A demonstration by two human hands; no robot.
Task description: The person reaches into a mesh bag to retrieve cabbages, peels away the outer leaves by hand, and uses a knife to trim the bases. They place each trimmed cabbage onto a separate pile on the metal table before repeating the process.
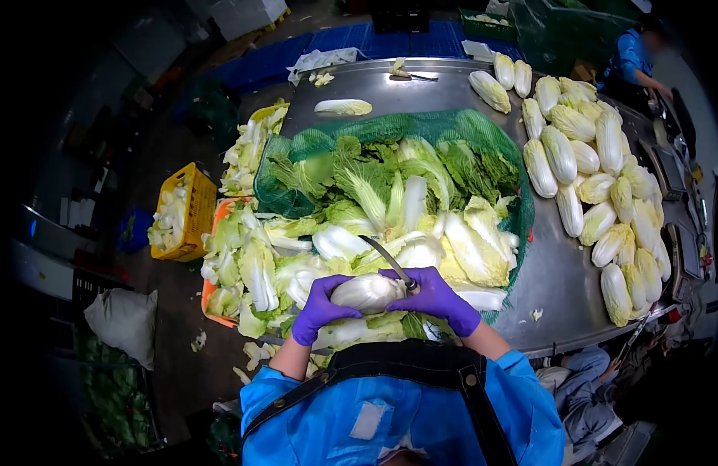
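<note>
Both my hands wear purple gloves and hold one trimmed cabbage point(368, 293) low in the middle, its cut base facing right. My left hand point(326, 307) is wrapped round its left end. My right hand point(431, 296) presses on the right end and also grips the handle of a curved knife point(390, 259), whose blade points up and left. Beneath and beyond them, loose cabbage leaves point(471, 248) and leafy green cabbages point(367, 182) lie on a green mesh net point(390, 124).
Many trimmed cabbages point(561, 155) are piled on the right of the metal table point(444, 87). An orange crate point(209, 299) and a yellow crate point(194, 221) with leaves stand left. One cabbage point(343, 107) lies at the back. A co-worker point(629, 58) is at upper right.
</note>
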